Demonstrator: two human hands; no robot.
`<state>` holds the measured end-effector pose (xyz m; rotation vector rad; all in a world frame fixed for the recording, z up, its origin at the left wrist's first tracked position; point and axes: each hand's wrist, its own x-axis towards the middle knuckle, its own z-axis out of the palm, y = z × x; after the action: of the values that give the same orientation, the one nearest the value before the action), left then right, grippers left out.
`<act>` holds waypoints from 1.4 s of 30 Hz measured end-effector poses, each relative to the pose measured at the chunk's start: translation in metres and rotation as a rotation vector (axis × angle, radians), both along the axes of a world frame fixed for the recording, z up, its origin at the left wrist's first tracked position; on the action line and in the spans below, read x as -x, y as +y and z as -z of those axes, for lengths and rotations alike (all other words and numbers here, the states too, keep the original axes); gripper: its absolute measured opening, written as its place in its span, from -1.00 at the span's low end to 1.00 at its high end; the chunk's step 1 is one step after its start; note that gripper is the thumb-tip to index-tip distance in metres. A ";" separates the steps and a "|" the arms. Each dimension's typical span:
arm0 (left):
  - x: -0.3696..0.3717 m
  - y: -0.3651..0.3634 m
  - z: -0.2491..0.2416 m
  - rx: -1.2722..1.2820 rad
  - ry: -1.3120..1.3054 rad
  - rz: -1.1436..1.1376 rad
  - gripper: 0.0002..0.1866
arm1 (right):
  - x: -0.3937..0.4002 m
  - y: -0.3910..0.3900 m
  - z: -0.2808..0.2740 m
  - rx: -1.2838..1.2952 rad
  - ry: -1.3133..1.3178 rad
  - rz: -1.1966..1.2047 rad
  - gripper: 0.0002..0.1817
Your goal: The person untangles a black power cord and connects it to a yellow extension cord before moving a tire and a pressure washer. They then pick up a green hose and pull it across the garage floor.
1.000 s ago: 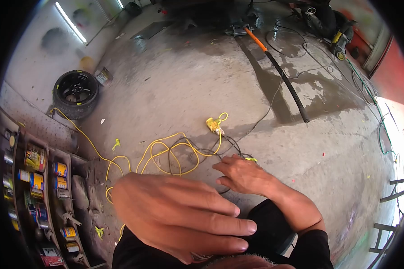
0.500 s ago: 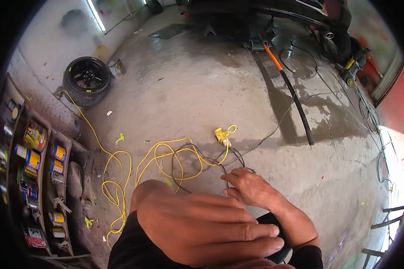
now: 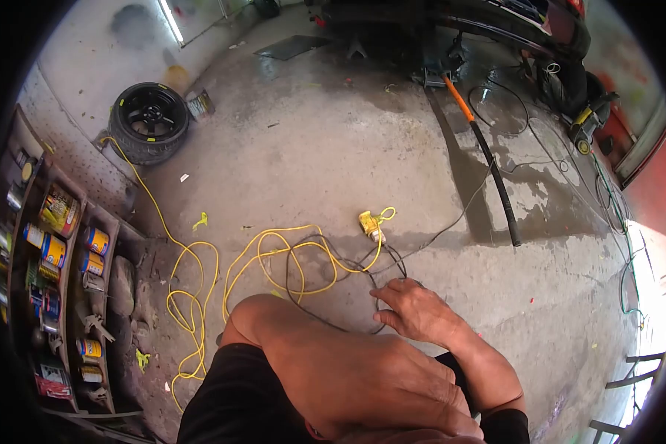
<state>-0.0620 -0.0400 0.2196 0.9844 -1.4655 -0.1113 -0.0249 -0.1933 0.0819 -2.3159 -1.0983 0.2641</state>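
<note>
My left hand [image 3: 381,377] is large and close to the camera, its back toward me. It reaches across the lower middle, with loosely bent fingers side by side pointing down to the right; the palm is hidden. Beyond it, my right hand [image 3: 416,314] comes in from the lower right, fingers curved and thumb apart from them. A black cord [image 3: 374,277] runs behind its fingertips. Just ahead on the floor lies a yellow cord connector [image 3: 370,223] with a looped end, joined to a coiled yellow extension cord [image 3: 292,248]. My bare knee [image 3: 253,314] shows at left.
Shelves of cans [image 3: 53,250] stand at the left. A wheel with tyre [image 3: 148,122] lies by the wall beside a can [image 3: 200,105]. A jack handle [image 3: 488,152] reaches out from a dark raised vehicle [image 3: 392,29]. Several hoses run along the right, near a yellow-black power tool [image 3: 588,122].
My left hand has moved down and slightly right, its stretched fingers now bent downward. My right hand has stayed nearly in place. The view has shifted slightly.
</note>
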 end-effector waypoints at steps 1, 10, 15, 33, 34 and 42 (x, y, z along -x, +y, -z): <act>-0.004 0.003 0.002 -0.050 -0.055 -0.002 -0.54 | 0.000 -0.001 0.000 -0.004 0.003 -0.003 -0.58; -0.017 0.036 -0.038 -0.247 -0.416 -0.287 -0.89 | 0.000 -0.005 0.004 0.015 0.044 -0.012 -0.58; -0.025 0.069 -0.044 -0.030 -0.331 -0.338 -0.93 | 0.000 -0.009 0.007 -0.013 0.018 -0.032 -0.59; -0.012 0.090 -0.045 0.362 0.009 -0.344 -0.77 | 0.000 -0.005 0.008 0.011 0.044 -0.018 -0.59; -0.010 0.091 -0.047 0.350 0.028 -0.361 -0.75 | 0.001 -0.006 0.007 0.003 0.044 -0.013 -0.61; -0.022 0.098 -0.045 0.215 -0.007 -0.373 -0.74 | 0.001 -0.003 0.003 0.073 0.061 0.002 -0.62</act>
<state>-0.0397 0.0580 0.2645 1.0622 -1.2472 0.3137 -0.0260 -0.1961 0.0794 -2.3563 -1.0732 0.3780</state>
